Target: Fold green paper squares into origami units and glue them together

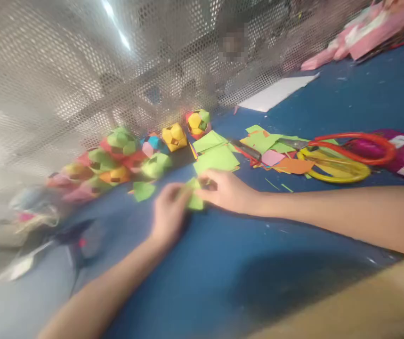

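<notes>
Small green paper [196,201] held over middle of blue table [195,263], pinched by right hand [221,188] and by blurred left hand [169,212]. Green sheets [216,159] stacked just beyond, on far side. Folded paper balls [121,141] clustered to far left. Scissors [346,178] laid among paper scraps [294,165] at right.

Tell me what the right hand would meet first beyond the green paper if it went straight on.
Most likely the left hand, just across the green paper from the right hand; blur leaves the exact gap unclear.
</notes>
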A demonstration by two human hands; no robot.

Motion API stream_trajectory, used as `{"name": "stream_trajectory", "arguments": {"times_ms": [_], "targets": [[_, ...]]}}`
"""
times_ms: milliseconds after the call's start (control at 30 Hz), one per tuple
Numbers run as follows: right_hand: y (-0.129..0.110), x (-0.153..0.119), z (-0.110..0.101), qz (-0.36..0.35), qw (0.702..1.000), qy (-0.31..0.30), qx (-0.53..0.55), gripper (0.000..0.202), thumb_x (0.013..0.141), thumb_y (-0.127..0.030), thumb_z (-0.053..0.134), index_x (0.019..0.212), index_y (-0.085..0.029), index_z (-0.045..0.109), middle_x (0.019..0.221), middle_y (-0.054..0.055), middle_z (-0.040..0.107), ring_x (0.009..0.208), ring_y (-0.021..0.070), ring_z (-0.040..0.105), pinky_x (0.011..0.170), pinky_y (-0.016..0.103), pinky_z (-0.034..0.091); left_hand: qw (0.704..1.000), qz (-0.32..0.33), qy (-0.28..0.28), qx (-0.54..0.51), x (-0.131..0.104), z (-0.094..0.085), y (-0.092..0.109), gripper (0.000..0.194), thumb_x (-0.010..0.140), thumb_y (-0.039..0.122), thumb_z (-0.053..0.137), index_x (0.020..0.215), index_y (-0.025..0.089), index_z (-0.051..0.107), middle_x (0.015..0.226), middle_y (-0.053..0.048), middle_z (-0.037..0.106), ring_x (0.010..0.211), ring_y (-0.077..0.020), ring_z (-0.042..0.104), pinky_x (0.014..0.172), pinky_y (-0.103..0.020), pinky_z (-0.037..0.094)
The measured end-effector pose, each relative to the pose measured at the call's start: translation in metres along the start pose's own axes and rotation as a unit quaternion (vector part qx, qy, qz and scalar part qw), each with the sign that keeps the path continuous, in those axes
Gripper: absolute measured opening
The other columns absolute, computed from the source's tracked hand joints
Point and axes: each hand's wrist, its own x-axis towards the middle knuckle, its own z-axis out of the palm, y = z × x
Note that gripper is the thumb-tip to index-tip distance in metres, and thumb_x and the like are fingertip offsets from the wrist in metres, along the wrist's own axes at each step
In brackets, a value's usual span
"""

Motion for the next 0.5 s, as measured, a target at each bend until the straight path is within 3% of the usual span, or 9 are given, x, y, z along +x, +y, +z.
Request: {"name": "stream_trajectory", "arguments": {"times_ms": [67,167,500], "targets": [[0.0026,0.0014,-0.0009,0.004,1.000,-0.013,-0.013,0.009,0.079,-0.022,0.056,0.075,-0.014,0.058,0.070,0.001,0.060,0.063,0.0111,0.049,0.060,0.024,0.035,1.000,-0.002,-0.011,-0.013,0.0005,0.0008,-0.0010,0.024,0.072,0.037,0.066,0.082,0.015,0.062,0.078,-0.002,0.064,0.071,-0.0127,0.056,0.066,-0.024,0.042],[0.0038,0.0019,-0.0023,-0.004,1.000,-0.020,-0.020,0.014,0.080,-0.019,0.052,0.067,-0.015,0.055,0.062,-0.002,0.056,0.059,0.0100,0.046,0.057,0.023,0.032,0.999,-0.002,-0.033,-0.022,-0.0002,0.0017,-0.0010,0.025,0.070,0.035,0.068,0.084,0.015,0.063,0.080,-0.003,0.066,0.072,-0.0138,0.058,0.067,-0.025,0.043],[0.0015,0.0002,-0.0026,-0.026,0.999,-0.008,-0.028,0.010,0.075,-0.014,0.055,0.066,-0.016,0.053,0.061,-0.003,0.053,0.057,0.0089,0.044,0.056,0.022,0.032,0.999,0.000,-0.053,-0.001,-0.0030,0.0004,-0.0005,0.021,0.073,0.033,0.064,0.084,0.016,0.065,0.080,-0.003,0.068,0.074,-0.0149,0.059,0.068,-0.025,0.045]]}}
